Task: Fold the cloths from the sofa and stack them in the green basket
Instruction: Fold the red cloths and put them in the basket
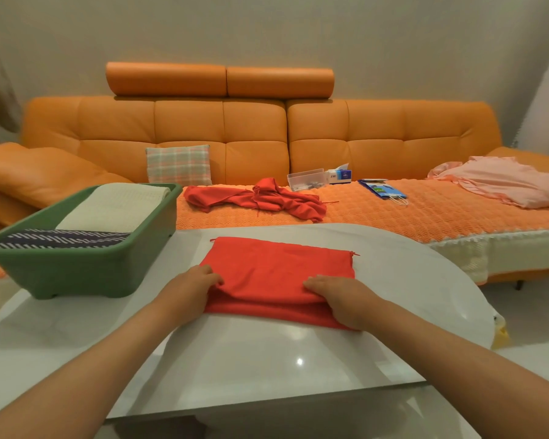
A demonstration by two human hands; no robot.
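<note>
On the table [267,359], left hand [192,285] and right hand [339,299] grip one red cloth [276,267].

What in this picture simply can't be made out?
All in the head view:
- Anything deeper in the green basket: hidden by its wall, the white cloth and the striped cloth.
- Thumbs of the left hand and right hand: tucked under the fold of the red cloth they hold.
- Print on the tissue box: too small to read.
- Near end of the table: cut off by the bottom edge.
</note>
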